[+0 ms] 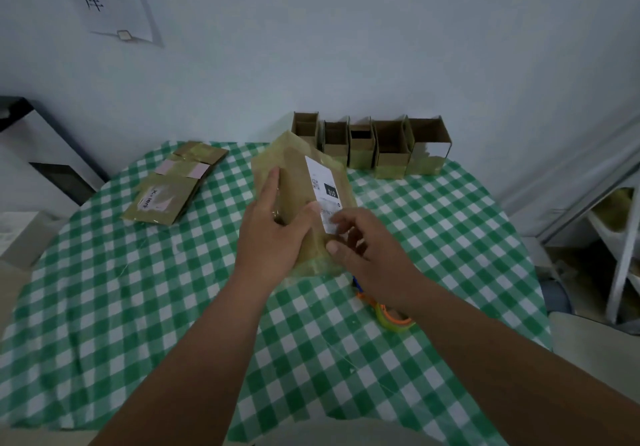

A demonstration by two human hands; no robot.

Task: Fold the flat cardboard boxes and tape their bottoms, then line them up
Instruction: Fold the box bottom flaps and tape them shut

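Here, a flat cardboard box (300, 182), glossy with old tape and bearing a white shipping label (323, 189), is held tilted above the middle of the table (138, 307), between the two hands. The left hand (273, 234) grips its left side, fingers (272, 182) extended up the face and thumb hooked across the lower part; the right hand (367, 255) pinches the lower right edge near the label, its fingers curled around the board. Judged from this pose, the step in hand is opening the flattened sleeve into a square tube. To do it well, the two grips should press the opposite creased edges toward each other so the panels spring apart, and the label side should be kept outward; old tape along the seams may resist and could tear the board if forced. Just below the right wrist lies a tape dispenser (388, 310) with an orange frame, close enough for sealing the bottom flaps. At the far left of the table a stack of flat boxes (173, 182) waits, well apart from the hands. Along the far edge, against the wall, five folded boxes (374, 144) stand upright in a row, touching side by side; a finished box would presumably join one end.
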